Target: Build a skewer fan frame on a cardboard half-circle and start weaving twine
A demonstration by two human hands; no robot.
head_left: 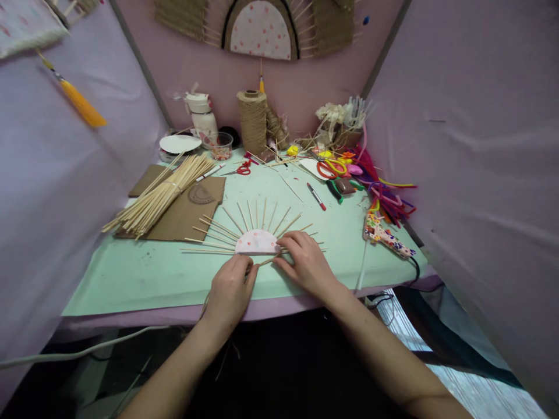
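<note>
A pink-spotted white half-disc (257, 241) lies on the pale green table (166, 273), its flat edge facing me. Several thin wooden sticks (216, 231) fan out from around it. Just below its flat edge, my left hand (231, 285) pinches a length of brown twine (265, 262) between thumb and fingers. The twine runs across to my right hand (303, 259), whose thumb and fingertips close on it at the half-disc's right corner. A loose end of twine hangs beside my left wrist.
Bundled sticks (161, 198) lie on cardboard (192, 218) at the left. A glue gun (386, 235), pipe cleaners (384, 186), orange scissors (332, 169) and a marker (316, 196) are at the right. Behind stand a twine spool (252, 122) and a bottle (203, 119); red scissors (243, 169) lie nearer.
</note>
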